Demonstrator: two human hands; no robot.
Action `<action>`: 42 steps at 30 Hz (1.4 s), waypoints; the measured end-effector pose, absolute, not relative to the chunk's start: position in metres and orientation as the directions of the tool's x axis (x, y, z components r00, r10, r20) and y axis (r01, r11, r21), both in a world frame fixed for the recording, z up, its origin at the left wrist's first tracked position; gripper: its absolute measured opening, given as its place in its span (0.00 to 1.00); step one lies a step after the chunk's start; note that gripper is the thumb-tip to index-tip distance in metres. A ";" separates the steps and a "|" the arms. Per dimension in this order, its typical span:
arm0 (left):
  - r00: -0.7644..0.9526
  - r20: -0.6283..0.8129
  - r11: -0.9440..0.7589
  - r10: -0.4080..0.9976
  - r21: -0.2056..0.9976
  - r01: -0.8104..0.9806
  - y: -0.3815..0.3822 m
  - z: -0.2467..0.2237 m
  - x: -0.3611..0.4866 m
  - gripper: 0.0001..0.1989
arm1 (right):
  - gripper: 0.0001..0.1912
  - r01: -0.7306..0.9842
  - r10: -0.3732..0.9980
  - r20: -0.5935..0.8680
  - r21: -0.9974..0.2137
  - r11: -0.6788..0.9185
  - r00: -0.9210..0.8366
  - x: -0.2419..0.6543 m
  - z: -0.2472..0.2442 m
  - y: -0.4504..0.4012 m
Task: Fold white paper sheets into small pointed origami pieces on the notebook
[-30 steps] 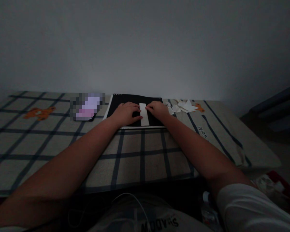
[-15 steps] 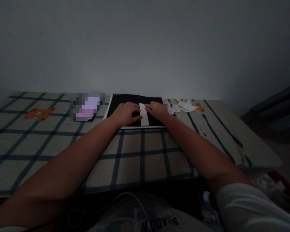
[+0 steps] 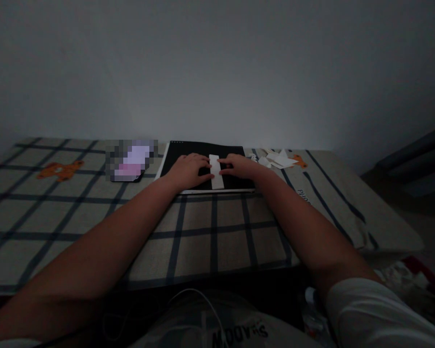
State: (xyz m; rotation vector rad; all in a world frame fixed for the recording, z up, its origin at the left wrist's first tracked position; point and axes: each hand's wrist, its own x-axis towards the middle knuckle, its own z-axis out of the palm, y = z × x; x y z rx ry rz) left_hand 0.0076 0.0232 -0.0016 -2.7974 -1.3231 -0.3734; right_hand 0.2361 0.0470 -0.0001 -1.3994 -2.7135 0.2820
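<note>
White paper strip [image 3: 216, 175] lies on the black notebook [image 3: 199, 148]; my left hand [image 3: 187, 170] and right hand [image 3: 240, 166], fingers parted, touch its opposite long edges without clenching. Judged light, pliable, easily creased; best held by those edges.

passable: tablecloth [image 3: 213, 222] before black folder [image 3: 195, 148] (between the forearms [image 3: 141, 212]) | blocked: beyond right hand [image 3: 240, 166], paper scraps [image 3: 281, 159]

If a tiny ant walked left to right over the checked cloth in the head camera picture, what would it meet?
Orange animal print → phone → left hand → white strip → right hand → white paper scraps.
</note>
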 end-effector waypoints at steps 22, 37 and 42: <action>0.629 0.249 -0.651 0.737 0.006 0.759 0.023 -0.003 0.007 0.22 | 0.15 0.741 0.830 0.174 -0.381 0.553 -0.530 0.241 -0.014 0.049; 0.657 0.282 -0.683 0.699 -0.011 0.730 0.025 -0.005 0.004 0.20 | 0.17 0.823 0.902 0.205 -0.369 0.431 -0.381 0.235 -0.017 0.045; 0.656 0.284 -0.686 0.699 0.007 0.727 0.025 -0.005 0.004 0.20 | 0.15 0.815 0.896 0.215 -0.375 0.442 -0.388 0.235 -0.020 0.046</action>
